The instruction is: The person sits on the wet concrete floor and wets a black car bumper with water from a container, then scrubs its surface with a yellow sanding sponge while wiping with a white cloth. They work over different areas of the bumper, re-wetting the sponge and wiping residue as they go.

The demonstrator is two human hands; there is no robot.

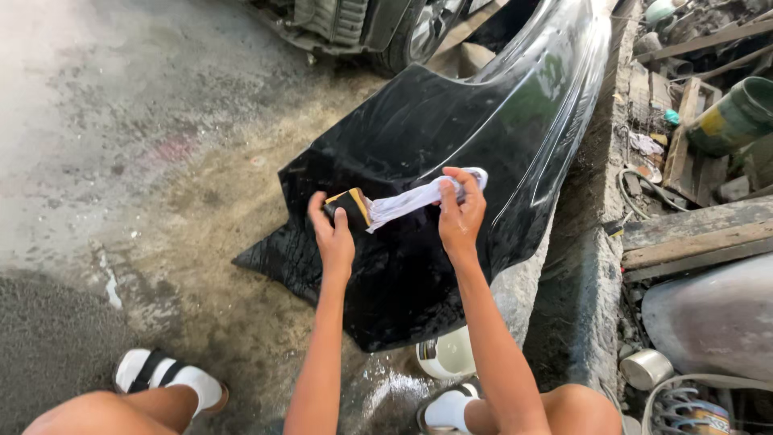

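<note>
Landmark: black car bumper (451,153), glossy, wet-looking, lying on concrete floor (105,121), long side against a low concrete kerb (580,266).

Pkgs/labels, all rel. to bumper:
- Green drum (737,119) w/ yellow patch, tipped on side, far right of bumper beyond kerb, among timber planks (696,238). Print too small to tell.
- Small metal can (646,369), lower right of bumper, past kerb, beside grey rounded metal panel (713,318).
- Can w/ orange-and-dark label (699,417), bottom right corner, partly hidden by hose loops.
- White tub (447,354), round, dark label patch on side, tucked under bumper's near edge.
- Parked car (362,28), underside and wheel only, beyond bumper's far end.

Held things, over bumper's near-left part:
- Sanding block (348,207): small, black w/ yellow-tan edge, touching bumper surface.
- White strip (419,197), crumpled, paper or cloth (can't tell), stretched from block up-right to other hand.

Hands:
- Left hand (332,238): fingers curled over block, gripping it from near side, pressed down on bumper.
- Right hand (460,213): closed, thumb and fingers pinching strip's far end, pulled taut, just above bumper.
- Hands near each other, apart, joined only by strip.

Also: bare knees at bottom edge, white socks in sandals (165,379) on wet floor, near side of bumper.
</note>
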